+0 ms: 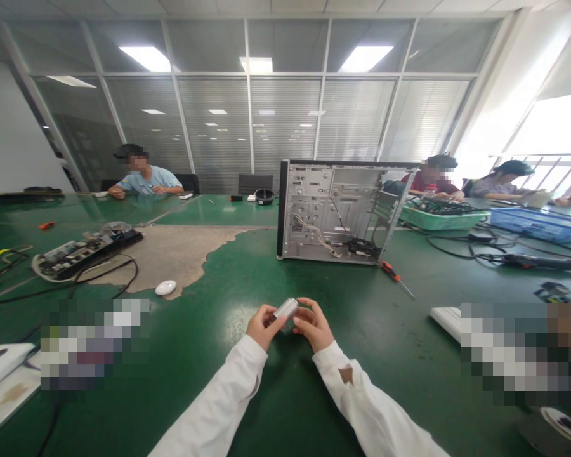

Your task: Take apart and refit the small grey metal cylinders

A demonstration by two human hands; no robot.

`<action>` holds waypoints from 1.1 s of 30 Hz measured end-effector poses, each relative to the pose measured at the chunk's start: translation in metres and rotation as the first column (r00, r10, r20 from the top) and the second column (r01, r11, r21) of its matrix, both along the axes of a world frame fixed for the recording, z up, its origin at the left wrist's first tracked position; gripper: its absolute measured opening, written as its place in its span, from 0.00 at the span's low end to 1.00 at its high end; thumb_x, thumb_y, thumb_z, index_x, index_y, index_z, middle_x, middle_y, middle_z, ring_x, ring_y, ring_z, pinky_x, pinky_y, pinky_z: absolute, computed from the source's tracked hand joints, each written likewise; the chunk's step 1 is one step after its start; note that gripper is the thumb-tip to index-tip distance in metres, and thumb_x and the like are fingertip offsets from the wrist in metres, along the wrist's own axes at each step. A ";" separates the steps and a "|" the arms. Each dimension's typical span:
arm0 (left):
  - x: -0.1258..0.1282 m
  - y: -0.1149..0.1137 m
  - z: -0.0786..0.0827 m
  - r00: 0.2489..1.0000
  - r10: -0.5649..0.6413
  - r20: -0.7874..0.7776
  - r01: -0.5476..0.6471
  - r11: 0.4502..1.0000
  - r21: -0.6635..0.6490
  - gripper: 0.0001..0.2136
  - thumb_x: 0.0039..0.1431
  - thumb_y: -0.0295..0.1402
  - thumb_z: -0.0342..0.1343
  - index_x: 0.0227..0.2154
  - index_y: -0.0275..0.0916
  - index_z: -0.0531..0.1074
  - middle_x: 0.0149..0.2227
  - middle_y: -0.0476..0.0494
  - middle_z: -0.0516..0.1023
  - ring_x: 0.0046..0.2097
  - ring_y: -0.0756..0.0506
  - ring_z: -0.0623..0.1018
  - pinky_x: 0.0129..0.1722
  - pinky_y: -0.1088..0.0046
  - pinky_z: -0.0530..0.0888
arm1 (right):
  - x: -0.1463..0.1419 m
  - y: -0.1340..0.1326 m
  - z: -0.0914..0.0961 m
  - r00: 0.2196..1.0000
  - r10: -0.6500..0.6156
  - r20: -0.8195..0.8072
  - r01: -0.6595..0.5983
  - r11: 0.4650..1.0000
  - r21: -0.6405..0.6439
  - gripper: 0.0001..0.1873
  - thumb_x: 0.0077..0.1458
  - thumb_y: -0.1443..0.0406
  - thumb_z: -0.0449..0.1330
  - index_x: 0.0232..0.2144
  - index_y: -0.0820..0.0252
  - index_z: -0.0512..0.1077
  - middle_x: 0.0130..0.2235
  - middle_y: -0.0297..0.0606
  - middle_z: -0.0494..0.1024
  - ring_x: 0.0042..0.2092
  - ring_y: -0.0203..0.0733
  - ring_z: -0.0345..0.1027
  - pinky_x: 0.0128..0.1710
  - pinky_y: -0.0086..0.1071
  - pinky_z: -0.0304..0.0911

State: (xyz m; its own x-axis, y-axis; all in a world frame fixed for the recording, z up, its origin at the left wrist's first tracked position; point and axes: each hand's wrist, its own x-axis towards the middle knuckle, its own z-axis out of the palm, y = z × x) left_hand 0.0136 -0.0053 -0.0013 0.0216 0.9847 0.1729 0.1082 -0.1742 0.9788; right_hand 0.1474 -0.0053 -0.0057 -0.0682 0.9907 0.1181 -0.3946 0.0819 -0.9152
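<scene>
Just above the green table, a small silver metal cylinder [286, 309] lies tilted between my two hands. My left hand [261, 326] pinches its left end, thumb along the near side. Around its right end curl the thumb and fingers of my right hand [316, 325]. What kind of part the cylinder is I cannot make out. Beyond my hands stands an opened computer case [335, 212], its side off, with cables inside. A screwdriver [397, 279] with a red and black handle lies by the case's right corner.
A white round cap [165, 288] and an opened device with exposed parts [88, 251] lie to the left. On the right are a green basket [442, 219], a blue basket [540, 223] and black cables [457, 249]. Several people sit across the table [209, 406].
</scene>
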 end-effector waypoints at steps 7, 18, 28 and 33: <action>-0.003 -0.002 0.015 0.979 -0.069 0.190 0.092 0.989 -0.116 0.15 0.37 0.43 0.55 0.23 0.35 0.63 0.17 0.51 0.70 0.21 0.51 0.70 0.24 0.76 0.63 | -0.002 -0.001 0.001 0.996 0.053 -0.076 -0.053 0.999 0.002 0.29 0.29 0.64 0.62 0.37 0.55 0.56 0.30 0.35 0.69 0.31 0.38 0.65 0.23 0.28 0.60; -0.006 0.001 0.019 0.930 -0.168 0.326 0.241 0.950 -0.199 0.23 0.41 0.49 0.49 0.25 0.28 0.69 0.16 0.45 0.71 0.18 0.50 0.69 0.23 0.74 0.65 | -0.010 -0.010 0.006 0.989 0.012 -0.149 -0.012 1.000 0.001 0.25 0.31 0.62 0.62 0.33 0.56 0.55 0.29 0.33 0.70 0.29 0.34 0.65 0.26 0.30 0.63; -0.004 -0.003 0.025 0.942 -0.193 0.273 0.261 0.935 -0.240 0.29 0.44 0.52 0.43 0.30 0.26 0.70 0.17 0.43 0.72 0.16 0.50 0.69 0.21 0.73 0.66 | -0.013 -0.016 0.007 0.981 -0.082 -0.177 0.074 0.996 -0.053 0.22 0.33 0.61 0.62 0.32 0.57 0.58 0.29 0.34 0.71 0.28 0.34 0.66 0.26 0.31 0.63; -0.005 0.000 0.022 0.933 -0.259 0.250 0.321 0.914 -0.249 0.28 0.45 0.52 0.41 0.28 0.27 0.70 0.17 0.43 0.71 0.15 0.50 0.68 0.19 0.74 0.65 | -0.013 -0.015 0.007 0.962 -0.055 -0.266 0.034 0.996 -0.085 0.21 0.33 0.61 0.62 0.30 0.58 0.59 0.27 0.33 0.70 0.28 0.35 0.66 0.29 0.33 0.64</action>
State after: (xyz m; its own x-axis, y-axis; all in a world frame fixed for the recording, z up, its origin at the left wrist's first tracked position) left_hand 0.0090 -0.0058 0.0204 0.3074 0.9484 -0.0779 -0.1158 0.1185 0.9862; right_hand 0.1342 -0.0201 0.0016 -0.0003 0.9989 0.0474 -0.6239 0.0369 -0.7806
